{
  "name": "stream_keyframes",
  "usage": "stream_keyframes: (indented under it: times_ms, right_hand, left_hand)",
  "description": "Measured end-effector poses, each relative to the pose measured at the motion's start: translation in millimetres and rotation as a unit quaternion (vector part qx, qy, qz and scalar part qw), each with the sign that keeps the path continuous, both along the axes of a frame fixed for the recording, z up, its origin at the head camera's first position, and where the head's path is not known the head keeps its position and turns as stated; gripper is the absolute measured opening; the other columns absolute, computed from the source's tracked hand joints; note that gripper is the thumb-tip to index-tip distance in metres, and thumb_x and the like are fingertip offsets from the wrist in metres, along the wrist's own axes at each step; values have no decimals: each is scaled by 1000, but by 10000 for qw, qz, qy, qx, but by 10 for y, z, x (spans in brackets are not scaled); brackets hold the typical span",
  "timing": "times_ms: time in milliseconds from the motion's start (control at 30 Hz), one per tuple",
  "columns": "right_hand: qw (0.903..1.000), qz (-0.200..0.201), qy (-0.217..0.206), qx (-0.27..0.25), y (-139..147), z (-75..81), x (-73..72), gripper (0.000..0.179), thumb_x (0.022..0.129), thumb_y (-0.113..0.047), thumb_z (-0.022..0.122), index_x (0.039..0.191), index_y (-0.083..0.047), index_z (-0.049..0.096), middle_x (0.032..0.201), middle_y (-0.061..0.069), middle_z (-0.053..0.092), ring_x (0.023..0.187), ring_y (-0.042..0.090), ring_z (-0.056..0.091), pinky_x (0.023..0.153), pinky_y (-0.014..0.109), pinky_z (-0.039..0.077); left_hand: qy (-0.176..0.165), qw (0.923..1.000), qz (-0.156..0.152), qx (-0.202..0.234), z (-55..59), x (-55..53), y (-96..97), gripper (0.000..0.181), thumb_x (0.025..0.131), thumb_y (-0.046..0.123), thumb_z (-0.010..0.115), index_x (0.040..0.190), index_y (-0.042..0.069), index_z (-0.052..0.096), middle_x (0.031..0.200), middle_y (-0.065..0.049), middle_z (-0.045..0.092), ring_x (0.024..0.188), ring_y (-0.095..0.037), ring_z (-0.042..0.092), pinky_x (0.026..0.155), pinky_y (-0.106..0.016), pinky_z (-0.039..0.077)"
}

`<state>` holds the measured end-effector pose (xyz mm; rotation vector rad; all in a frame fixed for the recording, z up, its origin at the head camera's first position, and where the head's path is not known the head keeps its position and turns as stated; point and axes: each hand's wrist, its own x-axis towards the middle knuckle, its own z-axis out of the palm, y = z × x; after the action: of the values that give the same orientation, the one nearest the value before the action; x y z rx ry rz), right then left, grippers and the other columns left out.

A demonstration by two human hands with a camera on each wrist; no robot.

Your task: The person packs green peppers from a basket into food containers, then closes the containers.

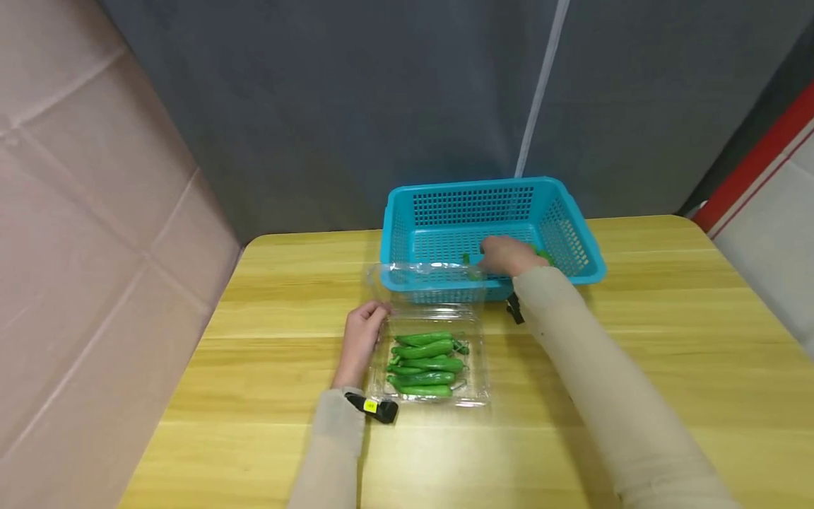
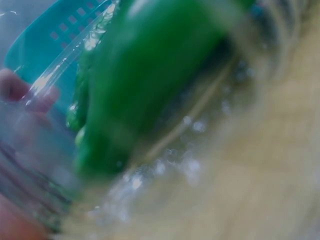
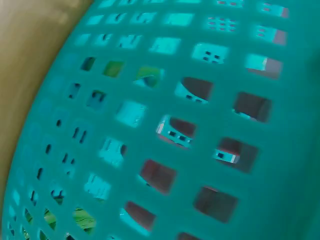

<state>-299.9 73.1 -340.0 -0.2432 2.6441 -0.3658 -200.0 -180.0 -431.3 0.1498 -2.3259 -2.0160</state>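
Observation:
A clear plastic clamshell box (image 1: 479,367) stands on the table with its lid (image 1: 439,283) raised against the blue basket (image 1: 407,205). Several long green peppers (image 1: 427,364) lie side by side in its base. My left hand (image 1: 364,336) grips the box's back left corner; through the plastic, its fingertips (image 2: 42,97) show at the rim, beside a blurred pepper (image 2: 150,65). My right hand (image 1: 509,256) reaches down into the basket, among green peppers (image 1: 543,256). Its fingers are largely hidden by the hand and the basket wall, so I cannot tell what they hold.
The basket stands at the back edge of the wooden table (image 1: 254,353), close to a grey curtain (image 1: 356,106). A pale padded wall (image 1: 95,212) runs along the left. Over the basket's front right rim crosses my right sleeve (image 1: 591,353).

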Motion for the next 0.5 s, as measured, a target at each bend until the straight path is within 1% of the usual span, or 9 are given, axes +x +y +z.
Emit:
stream_keyframes:
  times_ms: [67,133,200,233,267,300,400,467,500]
  right_hand:
    - [10000,15,18,57,7,-23,-14,49,90,-26,48,132,-3,39,131,18,41,112,36,43,82,50,41]
    - [10000,10,13,74,15,-64,-25,46,91,-23,48,131,-3,39,131,18,42,112,36,43,82,51,40]
    - [10000,19,10,75,25,-104,-32,44,90,-21,48,130,-4,41,129,18,44,110,36,45,81,51,41]
    - [10000,12,13,90,30,-126,-36,42,90,-21,49,128,-4,44,126,18,46,107,35,47,80,51,41]
    - [10000,-2,0,96,34,-147,-41,39,90,-23,50,123,-4,47,121,17,49,103,34,49,77,50,42]
    - [9999,-2,-22,105,37,-167,-47,36,89,-25,51,119,-4,50,116,16,53,97,32,51,74,48,42]
    - [9999,24,-36,135,40,-214,-72,30,89,-28,51,107,-5,56,102,13,57,82,28,51,65,42,40]
    - [9998,95,-36,146,33,-232,-92,29,90,-28,50,105,-5,57,100,12,58,78,25,49,62,40,38]
    - [9998,110,-32,135,29,-239,-101,28,90,-26,50,107,-5,57,102,13,58,78,25,49,62,39,38]
  left_hand:
    - [-26,10000,-20,43,-6,-6,-2,22,84,9,50,88,-8,63,60,-16,55,33,-5,30,33,-20,28]
    - [-36,9999,-34,91,-68,-36,-19,22,85,10,51,89,-7,64,51,-8,48,34,-6,30,32,-21,27]
    - [-30,9999,-35,125,-146,-69,-37,22,85,12,52,88,-5,65,50,-6,47,34,-7,30,32,-22,27]
    - [-51,9999,-27,129,-180,-83,-44,22,85,13,52,88,-4,65,47,-4,41,34,-8,30,32,-23,27]
    - [-43,9999,-26,128,-223,-101,-51,22,85,15,52,87,-3,66,46,-1,40,34,-8,30,31,-23,27]
    - [-33,9999,-16,117,-263,-117,-58,21,85,16,53,86,-1,66,46,0,39,34,-8,30,31,-23,27]
    - [55,10000,62,-20,-302,-131,-54,21,84,18,52,83,4,67,45,1,38,34,-9,30,31,-23,27]
    - [190,9997,115,-91,-320,-137,-54,20,83,18,52,81,5,67,45,1,38,34,-9,30,30,-25,27]
    - [230,9996,139,-114,-323,-139,-55,20,83,18,52,81,5,67,45,1,38,34,-9,30,30,-25,27]
